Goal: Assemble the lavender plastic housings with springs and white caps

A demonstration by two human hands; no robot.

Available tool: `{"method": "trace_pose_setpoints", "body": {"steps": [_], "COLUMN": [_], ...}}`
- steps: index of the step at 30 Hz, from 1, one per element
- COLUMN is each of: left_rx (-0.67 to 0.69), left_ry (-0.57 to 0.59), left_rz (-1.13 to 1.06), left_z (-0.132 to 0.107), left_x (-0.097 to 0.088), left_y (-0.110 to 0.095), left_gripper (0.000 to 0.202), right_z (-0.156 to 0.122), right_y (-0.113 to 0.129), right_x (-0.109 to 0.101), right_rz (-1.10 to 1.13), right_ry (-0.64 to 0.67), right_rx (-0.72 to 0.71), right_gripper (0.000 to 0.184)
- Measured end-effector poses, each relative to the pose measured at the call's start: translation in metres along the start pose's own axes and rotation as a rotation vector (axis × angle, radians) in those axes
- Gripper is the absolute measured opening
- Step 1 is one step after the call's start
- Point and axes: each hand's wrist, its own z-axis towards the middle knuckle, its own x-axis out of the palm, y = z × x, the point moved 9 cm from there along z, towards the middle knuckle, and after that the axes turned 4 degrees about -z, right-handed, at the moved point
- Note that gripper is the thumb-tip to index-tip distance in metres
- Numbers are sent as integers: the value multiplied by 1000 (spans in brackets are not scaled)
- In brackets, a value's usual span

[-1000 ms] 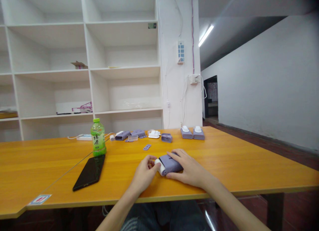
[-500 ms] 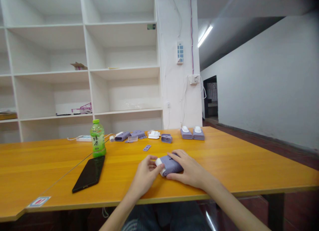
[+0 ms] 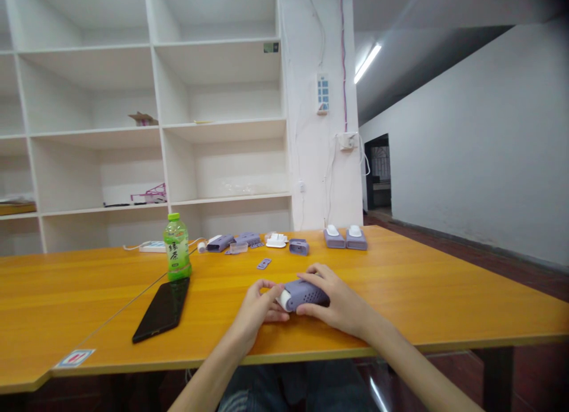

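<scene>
Between my hands, low over the near part of the table, is a purple plastic casing [image 3: 304, 294] with small round holes in its side. A white rounded end piece [image 3: 283, 299] sticks out of its left end. My right hand [image 3: 340, 298] is closed around the casing's right part, fingers on top and thumb along the near side. With thumb and fingers my left hand [image 3: 263, 305] grips the white end piece, partly covering it. Just beyond the hands lies a small flat purple plate with holes [image 3: 264, 264].
On the wooden table [image 3: 444, 293] stand a green drink bottle [image 3: 176, 249] and a black phone [image 3: 162, 310] to the left. Farther back are purple casings [image 3: 220, 243], white parts [image 3: 276, 240], an open purple shell [image 3: 299, 247] and two white-topped purple units [image 3: 356, 239].
The casing has tipped, so its holed near side now shows. My left fingers have shifted round the white end piece, some now beneath it. My right hand keeps its hold.
</scene>
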Motion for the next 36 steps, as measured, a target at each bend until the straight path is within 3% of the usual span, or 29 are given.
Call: {"method": "trace_pose_setpoints", "body": {"steps": [5, 15, 22, 30, 36], "left_rx": [-56, -101, -62, 96, 181], "left_ry": [9, 70, 154, 68, 29], "left_rz": [-107, -149, -146, -207, -257], "left_z": [-2, -4, -4, -6, -9], "left_x": [-3, 0, 9, 28, 19], "left_y": [1, 0, 0, 5, -7], "left_gripper": [23, 24, 35, 64, 73], "right_z": [1, 0, 0, 0, 0], "right_y": [7, 17, 19, 22, 24], "right_x": [1, -5, -5, 5, 11], "right_rz": [-23, -113, -184, -251, -195], "right_ry": [-3, -45, -71, -55, -27], "right_rx": [-57, -114, -135, -178, -159], "right_gripper": [62, 42, 40, 37, 47]}}
